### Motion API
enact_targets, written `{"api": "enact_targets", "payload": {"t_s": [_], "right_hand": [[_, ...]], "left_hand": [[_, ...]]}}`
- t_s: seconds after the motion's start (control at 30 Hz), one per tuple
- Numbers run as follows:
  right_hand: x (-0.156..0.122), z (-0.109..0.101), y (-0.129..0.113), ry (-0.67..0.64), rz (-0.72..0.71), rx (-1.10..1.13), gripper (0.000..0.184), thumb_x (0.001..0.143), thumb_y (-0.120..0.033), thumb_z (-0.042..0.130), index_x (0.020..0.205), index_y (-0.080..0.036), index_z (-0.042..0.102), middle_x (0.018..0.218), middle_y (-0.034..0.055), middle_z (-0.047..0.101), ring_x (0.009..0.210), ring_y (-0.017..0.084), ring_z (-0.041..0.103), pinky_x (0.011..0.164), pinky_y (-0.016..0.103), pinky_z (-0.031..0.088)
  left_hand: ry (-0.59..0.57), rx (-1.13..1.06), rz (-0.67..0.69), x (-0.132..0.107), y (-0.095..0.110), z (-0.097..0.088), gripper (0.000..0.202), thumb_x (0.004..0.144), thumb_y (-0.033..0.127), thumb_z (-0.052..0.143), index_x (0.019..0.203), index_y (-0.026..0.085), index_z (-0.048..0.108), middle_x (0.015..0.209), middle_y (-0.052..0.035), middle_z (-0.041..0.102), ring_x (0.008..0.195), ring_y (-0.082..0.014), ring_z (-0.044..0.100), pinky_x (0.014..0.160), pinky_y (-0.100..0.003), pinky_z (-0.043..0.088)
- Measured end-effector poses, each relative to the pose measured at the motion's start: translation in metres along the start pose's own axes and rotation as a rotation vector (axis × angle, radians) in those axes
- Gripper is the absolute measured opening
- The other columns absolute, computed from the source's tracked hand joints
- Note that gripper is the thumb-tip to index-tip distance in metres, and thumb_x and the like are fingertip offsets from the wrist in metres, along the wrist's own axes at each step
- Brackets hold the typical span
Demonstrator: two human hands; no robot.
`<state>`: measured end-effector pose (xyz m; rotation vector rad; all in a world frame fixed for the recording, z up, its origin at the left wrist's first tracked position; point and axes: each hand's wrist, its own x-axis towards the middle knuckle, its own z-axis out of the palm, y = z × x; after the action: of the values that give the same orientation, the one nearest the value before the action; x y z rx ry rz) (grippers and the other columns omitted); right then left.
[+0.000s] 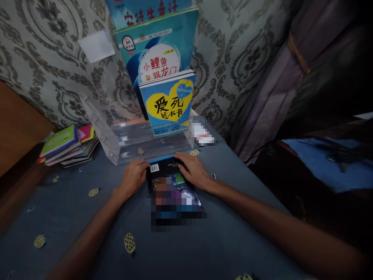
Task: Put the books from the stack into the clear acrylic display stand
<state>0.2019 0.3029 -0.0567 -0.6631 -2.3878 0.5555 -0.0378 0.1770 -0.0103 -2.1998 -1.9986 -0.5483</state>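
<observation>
A dark-covered book [170, 182] lies flat on the blue cloth [87, 217], its far edge against the foot of a clear acrylic stand [122, 140]. My left hand [134, 175] grips the book's left edge with curled fingers. My right hand [194, 169] rests over its upper right corner, fingers bent onto the cover. On the stand's steps stand three books: a blue one with a yellow heart [168, 103] in front, a teal and white one [159, 50] behind it, and another blue one [145, 11] at the top.
A stack of thin colourful books [70, 146] lies at the left beside a wooden panel [17, 128]. A small white packet [204, 134] sits right of the stand. Patterned wallpaper is behind, and a tied curtain [279, 85] hangs at the right.
</observation>
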Motion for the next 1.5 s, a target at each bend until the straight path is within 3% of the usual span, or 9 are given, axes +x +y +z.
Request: {"api": "enact_targets", "payload": {"t_s": [0.23, 0.7, 0.97, 1.23, 1.5], "right_hand": [[0.004, -0.002, 0.004, 0.023, 0.082, 0.124, 0.051, 0.090, -0.013, 0.042, 0.139, -0.019, 0.054, 0.135, 0.0127, 0.063, 0.127, 0.026, 0.057, 0.108, 0.051, 0.045], [0.006, -0.003, 0.004, 0.071, 0.107, 0.242, 0.051, 0.087, -0.007, 0.040, 0.136, -0.016, 0.051, 0.132, 0.0132, 0.066, 0.126, 0.024, 0.059, 0.110, 0.050, 0.045], [0.006, -0.001, 0.006, 0.093, 0.119, 0.281, 0.057, 0.086, -0.006, 0.040, 0.142, -0.018, 0.045, 0.131, 0.0127, 0.066, 0.127, 0.023, 0.059, 0.109, 0.050, 0.045], [0.006, -0.005, 0.005, 0.122, 0.148, 0.292, 0.061, 0.086, -0.005, 0.039, 0.146, -0.018, 0.040, 0.128, 0.0123, 0.068, 0.122, 0.023, 0.061, 0.106, 0.049, 0.048], [0.004, -0.006, -0.003, 0.126, 0.153, 0.205, 0.058, 0.086, -0.004, 0.038, 0.141, -0.015, 0.045, 0.124, 0.0133, 0.068, 0.120, 0.023, 0.061, 0.107, 0.047, 0.047]], "left_hand": [[0.052, -0.081, 0.110, 0.002, 0.001, 0.008, 0.039, 0.085, 0.002, 0.044, 0.106, 0.018, 0.073, 0.109, -0.0083, 0.073, 0.099, -0.0222, 0.067, 0.095, -0.043, 0.054], [-0.082, -0.105, 0.240, 0.041, 0.027, 0.019, 0.043, 0.084, 0.000, 0.044, 0.117, 0.013, 0.069, 0.115, -0.0113, 0.070, 0.106, -0.0242, 0.061, 0.097, -0.044, 0.052], [-0.124, -0.069, 0.272, 0.064, 0.048, 0.032, 0.045, 0.084, 0.000, 0.044, 0.120, 0.017, 0.067, 0.121, -0.0091, 0.068, 0.109, -0.0233, 0.061, 0.101, -0.043, 0.049], [-0.114, -0.073, 0.245, 0.063, 0.052, 0.038, 0.050, 0.087, 0.000, 0.042, 0.130, 0.017, 0.062, 0.128, -0.0124, 0.065, 0.116, -0.0250, 0.059, 0.098, -0.046, 0.050], [-0.113, -0.055, 0.275, 0.061, 0.053, 0.040, 0.052, 0.087, 0.000, 0.042, 0.131, 0.019, 0.061, 0.131, -0.0125, 0.065, 0.118, -0.0249, 0.059, 0.097, -0.046, 0.050]]}}
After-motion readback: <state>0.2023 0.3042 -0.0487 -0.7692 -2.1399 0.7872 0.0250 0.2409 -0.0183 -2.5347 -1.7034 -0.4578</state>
